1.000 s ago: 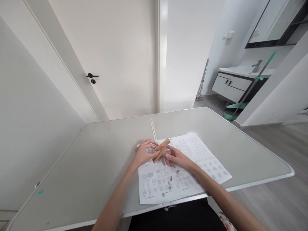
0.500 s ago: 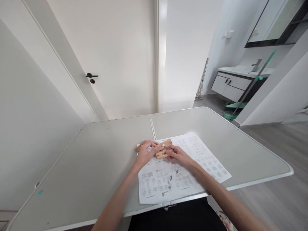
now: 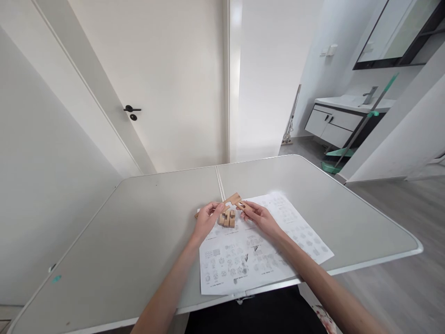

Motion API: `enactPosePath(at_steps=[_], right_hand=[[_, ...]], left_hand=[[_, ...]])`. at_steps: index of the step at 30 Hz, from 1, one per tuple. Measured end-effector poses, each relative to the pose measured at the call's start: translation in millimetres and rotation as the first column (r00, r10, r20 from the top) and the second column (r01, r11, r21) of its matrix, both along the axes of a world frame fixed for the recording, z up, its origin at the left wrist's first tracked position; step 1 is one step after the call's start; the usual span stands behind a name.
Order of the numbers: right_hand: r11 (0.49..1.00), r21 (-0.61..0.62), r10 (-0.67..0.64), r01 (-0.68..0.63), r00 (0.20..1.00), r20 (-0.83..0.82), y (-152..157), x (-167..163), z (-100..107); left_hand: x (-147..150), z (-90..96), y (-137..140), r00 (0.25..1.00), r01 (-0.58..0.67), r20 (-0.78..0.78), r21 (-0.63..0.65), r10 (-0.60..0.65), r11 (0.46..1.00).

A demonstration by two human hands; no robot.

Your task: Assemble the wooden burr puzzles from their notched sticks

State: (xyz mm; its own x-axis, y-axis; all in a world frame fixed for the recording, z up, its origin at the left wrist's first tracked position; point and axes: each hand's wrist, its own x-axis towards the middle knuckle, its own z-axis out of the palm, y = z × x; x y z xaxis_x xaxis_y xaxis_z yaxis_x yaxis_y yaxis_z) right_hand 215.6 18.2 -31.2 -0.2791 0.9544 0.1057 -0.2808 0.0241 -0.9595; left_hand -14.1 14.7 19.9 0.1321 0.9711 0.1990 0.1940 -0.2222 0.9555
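Observation:
Between finger and thumb, my left hand (image 3: 207, 218) grips a notched wooden puzzle piece (image 3: 232, 199) that slants up to the right. My right hand (image 3: 257, 216) pinches a second wooden piece with a slot (image 3: 244, 205), and its far end meets or overlaps the first piece; I cannot tell if they interlock. Just below them, several notched wooden blocks (image 3: 227, 219) stand side by side on the printed sheet (image 3: 239, 260). Another wooden piece (image 3: 196, 215) shows partly beyond my left hand, mostly hidden by it.
The sheet, covered in small printed diagrams, lies on a grey folding table (image 3: 139, 250) with a pale rim and a centre seam. Past the table are a white door (image 3: 167, 83), a washbasin cabinet (image 3: 333, 123) and a green dustpan (image 3: 332, 167) with a long handle.
Both hands have lifted wooden pieces and turned them, bringing their ends together. The cluster of notched blocks beneath has come into view.

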Motion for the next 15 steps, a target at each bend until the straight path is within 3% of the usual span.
enactPosePath(at_steps=[7,15], right_hand=[[0.996,-0.034,-0.083,0.081,0.995,-0.057,3.4,-0.1,-5.5],[0.993,-0.009,-0.120,0.120,0.991,-0.065,-2.6,-0.6,1.8]], left_hand=[[4.6,-3.0,-1.4,0.999,-0.004,-0.031,0.035,0.005,0.999],[15.4,-7.2,-7.3,0.997,-0.040,-0.062,0.092,0.046,0.995]])
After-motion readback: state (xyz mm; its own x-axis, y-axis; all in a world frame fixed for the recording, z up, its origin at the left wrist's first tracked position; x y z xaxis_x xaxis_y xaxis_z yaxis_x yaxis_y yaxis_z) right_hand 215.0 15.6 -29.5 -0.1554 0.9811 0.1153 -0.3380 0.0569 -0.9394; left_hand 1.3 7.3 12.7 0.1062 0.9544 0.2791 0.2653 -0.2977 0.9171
